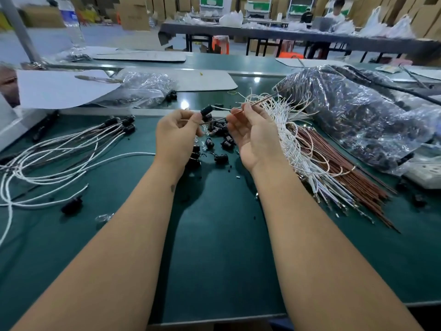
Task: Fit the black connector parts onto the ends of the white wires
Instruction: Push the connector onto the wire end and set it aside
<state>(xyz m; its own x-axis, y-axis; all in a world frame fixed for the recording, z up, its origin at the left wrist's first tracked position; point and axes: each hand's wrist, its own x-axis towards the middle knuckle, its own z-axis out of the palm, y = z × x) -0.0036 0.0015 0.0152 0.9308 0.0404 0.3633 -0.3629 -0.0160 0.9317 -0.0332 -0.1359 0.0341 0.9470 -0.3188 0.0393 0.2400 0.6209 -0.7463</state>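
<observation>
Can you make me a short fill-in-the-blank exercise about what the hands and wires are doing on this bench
1. The left hand pinches a ____ connector between thumb and fingers.
2. The right hand holds a thin ____ aimed toward that connector.
3. The finished wires with connectors already fitted lie to the person's ____ side.
4. The workbench mat under the arms is ____ in colour.

Missing words: black; wire; left; green

no legible text, bottle label blurred
</observation>
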